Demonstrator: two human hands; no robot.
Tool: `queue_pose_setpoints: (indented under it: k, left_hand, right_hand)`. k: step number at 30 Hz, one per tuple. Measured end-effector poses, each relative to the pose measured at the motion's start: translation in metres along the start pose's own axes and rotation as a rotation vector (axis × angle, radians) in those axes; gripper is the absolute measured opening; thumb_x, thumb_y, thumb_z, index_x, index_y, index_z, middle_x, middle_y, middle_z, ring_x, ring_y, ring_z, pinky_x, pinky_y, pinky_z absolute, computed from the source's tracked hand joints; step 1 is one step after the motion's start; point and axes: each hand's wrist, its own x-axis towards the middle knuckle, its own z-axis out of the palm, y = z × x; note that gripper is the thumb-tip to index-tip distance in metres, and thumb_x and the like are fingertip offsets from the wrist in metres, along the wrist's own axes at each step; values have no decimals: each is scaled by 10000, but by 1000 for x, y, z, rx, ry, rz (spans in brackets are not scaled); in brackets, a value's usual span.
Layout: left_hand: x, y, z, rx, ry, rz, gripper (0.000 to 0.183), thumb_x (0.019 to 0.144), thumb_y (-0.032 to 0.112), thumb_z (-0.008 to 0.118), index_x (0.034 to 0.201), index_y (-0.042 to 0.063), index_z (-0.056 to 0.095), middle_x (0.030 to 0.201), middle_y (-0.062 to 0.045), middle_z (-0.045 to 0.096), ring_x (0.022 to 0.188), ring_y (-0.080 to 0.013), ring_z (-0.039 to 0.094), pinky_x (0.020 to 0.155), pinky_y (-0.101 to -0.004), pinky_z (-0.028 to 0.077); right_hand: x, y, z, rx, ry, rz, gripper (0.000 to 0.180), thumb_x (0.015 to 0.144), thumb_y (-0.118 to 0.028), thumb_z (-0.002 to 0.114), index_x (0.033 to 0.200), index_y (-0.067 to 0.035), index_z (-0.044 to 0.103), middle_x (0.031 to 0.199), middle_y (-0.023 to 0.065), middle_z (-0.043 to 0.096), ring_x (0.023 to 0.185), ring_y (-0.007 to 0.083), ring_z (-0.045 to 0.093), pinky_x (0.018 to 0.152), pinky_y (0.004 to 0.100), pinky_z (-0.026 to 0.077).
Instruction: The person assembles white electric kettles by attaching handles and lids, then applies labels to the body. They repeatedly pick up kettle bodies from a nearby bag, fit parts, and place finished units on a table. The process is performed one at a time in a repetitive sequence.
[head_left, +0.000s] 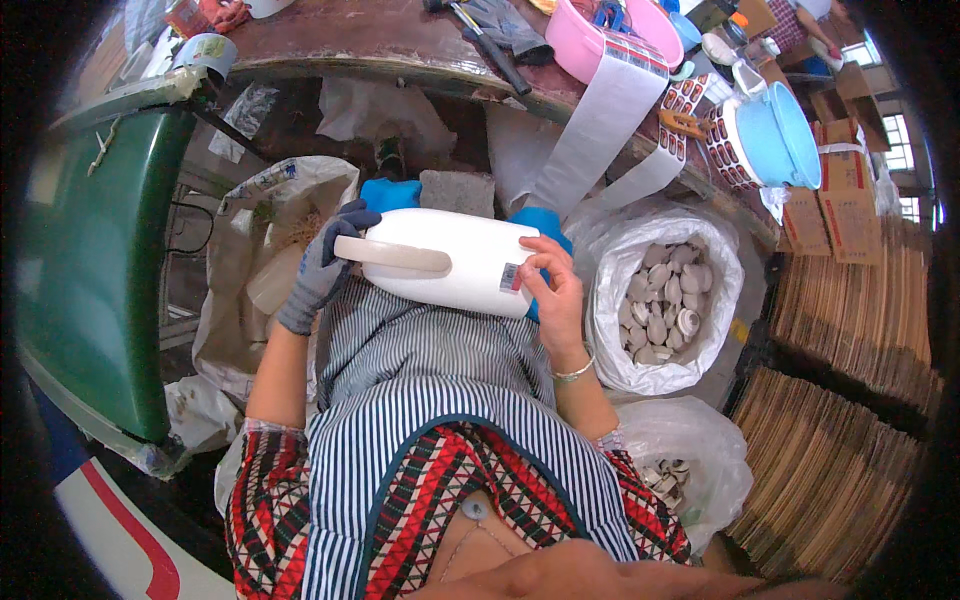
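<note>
A white plastic jug (442, 277) with a beige handle (397, 255) lies on its side above the person's lap. My left hand (322, 259), in a grey knitted work glove, grips its left end near the handle. Bare, with a bracelet at the wrist, my right hand (553, 289) rests its fingers on the jug's right end, beside a small printed sticker (510, 277). On the worktable, a strip of stickers (611, 97) hangs over the front edge by a pink basin (652, 30). Another sticker roll (727, 146) sits against a light blue bucket (776, 139).
An open white sack of grey-beige plastic parts (664, 300) stands right of the lap, with stacked flattened cardboard (847, 330) beyond. A hammer (491, 52) lies on the worktable (337, 37). A green panel (112, 270) and another sack (270, 187) are at left.
</note>
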Motion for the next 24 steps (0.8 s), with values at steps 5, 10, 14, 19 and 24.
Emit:
queue_pose_setpoints:
  k: [5,10,14,19,24]
  left_hand:
    - [1,0,0,13,-7,-10,221,890,257,625,914,57,536,1321,-110,610,1412,-308,376,1146,-441,288]
    - [3,3,1,-5,10,-54,202,880,240,622,908,63,530,1322,-108,611,1412,-311,378,1143,-441,291]
    - [0,2,-2,34,-18,1,199,854,225,636,906,66,528,1322,-112,613,1415,-320,377,1142,-444,289]
    - [-2,6,-4,68,-41,13,194,825,200,644,907,69,527,1316,-120,615,1413,-334,376,1148,-452,274]
    - [-6,11,0,-57,-20,-107,219,858,235,627,971,56,569,1357,-123,585,1421,-327,356,1150,-453,265]
  right_hand:
    - [1,-2,5,-162,25,-68,148,874,-152,679,771,-55,635,1236,68,640,1317,287,434,1122,421,267]
    - [3,-2,7,-163,39,-60,151,875,-159,680,774,-52,645,1213,69,646,1308,286,443,1117,424,275]
    - [0,0,9,-189,74,-88,131,868,-139,685,785,-53,633,1195,70,648,1275,281,463,1092,422,308]
    - [-1,11,15,-302,138,-234,142,824,-106,720,829,-70,582,1164,74,635,1196,275,494,1046,424,352]
    - [0,9,15,-345,167,-207,292,744,-126,789,932,-69,573,1056,82,603,1092,282,512,968,398,397]
